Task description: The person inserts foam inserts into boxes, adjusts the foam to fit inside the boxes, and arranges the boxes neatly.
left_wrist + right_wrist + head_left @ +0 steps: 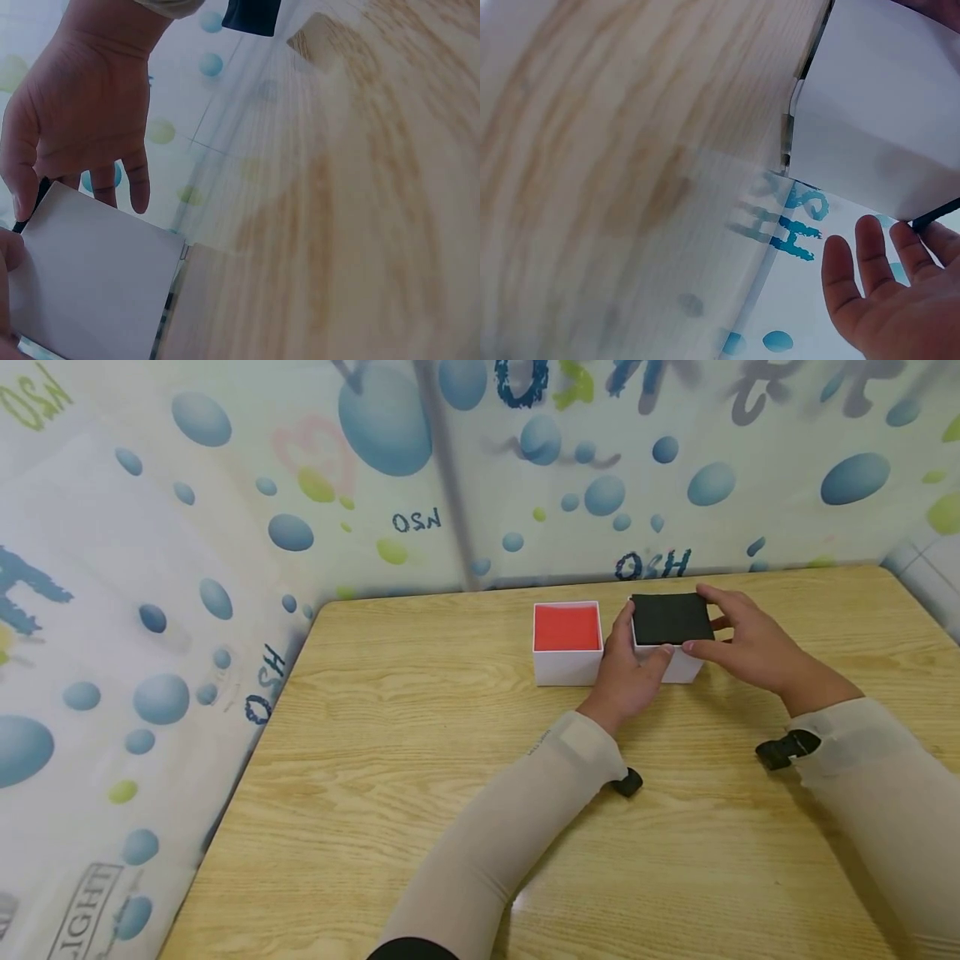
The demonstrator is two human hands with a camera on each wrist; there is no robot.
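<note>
A small white box (679, 670) stands on the table with a black sheet (671, 618) lying over its top. My left hand (626, 672) grips the box from its left side, thumb against the front face. At the right end, my right hand (750, 643) pinches the black sheet near its edge, thumb in front and index finger at the far corner. In the right wrist view, the right hand (907, 307) has its fingertips close to the sheet's dark corner (937, 214). The left wrist view shows the box's plain white face (101, 274).
Just left of my left hand stands a second white box (567, 669), a red piece (567, 628) filling its top. The wooden table (390, 760) meets a wall cover (480, 468) printed with blue and green dots at the back and left.
</note>
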